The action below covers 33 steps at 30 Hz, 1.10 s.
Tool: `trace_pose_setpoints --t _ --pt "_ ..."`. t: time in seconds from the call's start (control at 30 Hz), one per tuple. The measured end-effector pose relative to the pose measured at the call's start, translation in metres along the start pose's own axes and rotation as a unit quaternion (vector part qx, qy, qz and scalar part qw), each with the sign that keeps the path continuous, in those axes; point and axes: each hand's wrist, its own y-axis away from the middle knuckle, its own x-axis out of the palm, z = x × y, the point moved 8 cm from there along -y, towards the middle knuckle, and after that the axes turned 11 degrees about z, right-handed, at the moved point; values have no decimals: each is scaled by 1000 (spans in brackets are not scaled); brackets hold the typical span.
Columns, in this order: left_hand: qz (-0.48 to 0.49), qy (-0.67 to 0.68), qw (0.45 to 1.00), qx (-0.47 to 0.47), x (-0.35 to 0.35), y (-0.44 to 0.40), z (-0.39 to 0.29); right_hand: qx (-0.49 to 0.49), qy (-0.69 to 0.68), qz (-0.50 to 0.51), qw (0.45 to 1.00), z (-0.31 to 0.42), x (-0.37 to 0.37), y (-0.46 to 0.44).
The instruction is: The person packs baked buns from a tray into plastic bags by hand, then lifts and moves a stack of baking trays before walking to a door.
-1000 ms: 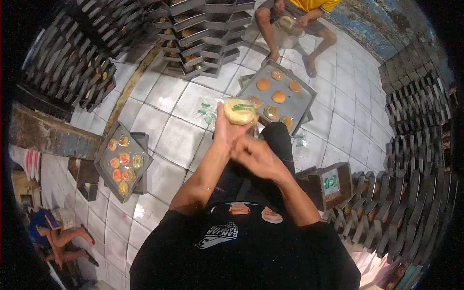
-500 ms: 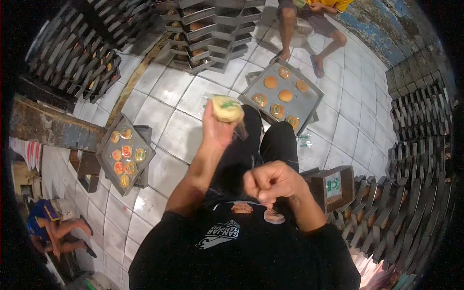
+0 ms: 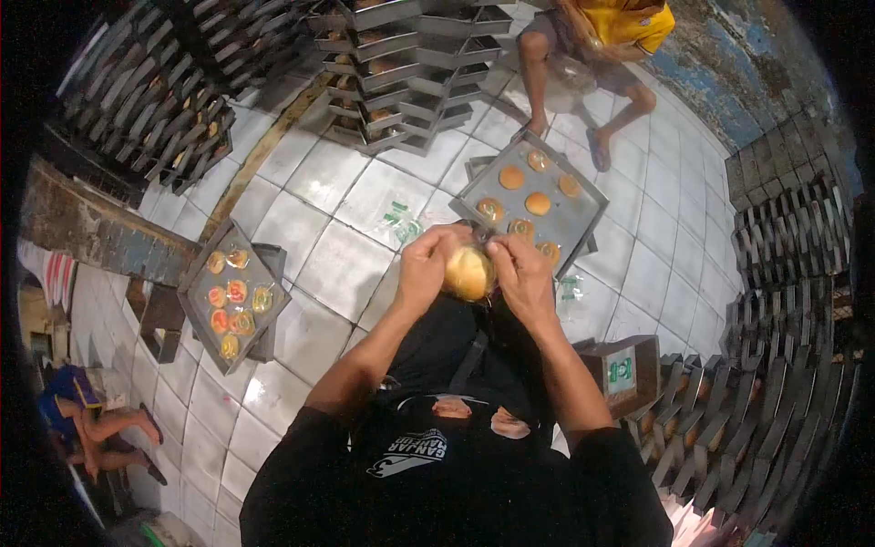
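Observation:
A round golden bun [image 3: 469, 273] in a clear plastic bag is between my two hands, above my lap. My left hand [image 3: 427, 267] is closed at the left of the bag, its fingertips by the bag's upper edge. From the other side my right hand [image 3: 526, 277] pinches the bag's upper right part between thumb and fingers. Just beyond both hands, a metal tray [image 3: 583, 196] holds several buns, some in printed clear bags.
A second tray [image 3: 260, 321] of topped, bagged buns lies at left. Flat printed bags [image 3: 398, 224] are on the tiles. A wooden box [image 3: 645, 378] stands at right. Stacked trays [image 3: 401, 68] rise around. One person [image 3: 629, 36] sits ahead, another [image 3: 87, 419] at lower left.
My right hand has come up and forward from near my chest to the bagged bun. My left hand has moved slightly down and right, and both hands now grip the bag.

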Motion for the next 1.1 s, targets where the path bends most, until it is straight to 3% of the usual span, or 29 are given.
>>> trace_pose_setpoints --t 0.07,0.13,0.23,0.37,0.47,0.53,0.6,0.73,0.77,0.8,0.87,0.93,1.03,1.1 --pt "10 -136 987 87 2 -5 -11 -67 40 27 997 15 1 -3" --pt "-25 -65 996 54 0 -8 -3 -82 2 4 997 15 -1 -6" --pt "-72 47 996 13 -7 -11 -6 91 -151 25 984 -35 2 -20" --pt "-96 59 993 37 -23 0 -21 188 -311 54 930 -28 -2 -7" --pt "-116 67 991 -27 -13 5 -18 185 -190 97 959 -34 -3 -12" --pt "-101 50 994 -1 -27 2 -6 175 -220 93 955 -47 0 -15" --pt "-139 -204 958 145 -37 5 -35 203 -310 100 923 -53 2 -15" --pt "-91 -226 966 90 -37 42 -16 230 -284 134 921 -75 24 35" --pt "-74 -125 989 38 -44 45 13 261 -294 155 906 -86 36 50" --pt "-74 -126 989 32 -53 50 30 293 -304 175 889 -96 50 66" --pt "-70 -44 988 -127 -56 54 58 321 -314 174 877 -103 65 85" --pt "-59 -34 988 -141 -53 50 55 293 -382 68 874 -99 65 93" --pt "27 -63 997 -26 -22 21 37 224 -450 25 864 -72 52 78" --pt "23 -92 995 -18 0 5 31 219 -399 26 890 -93 32 65"
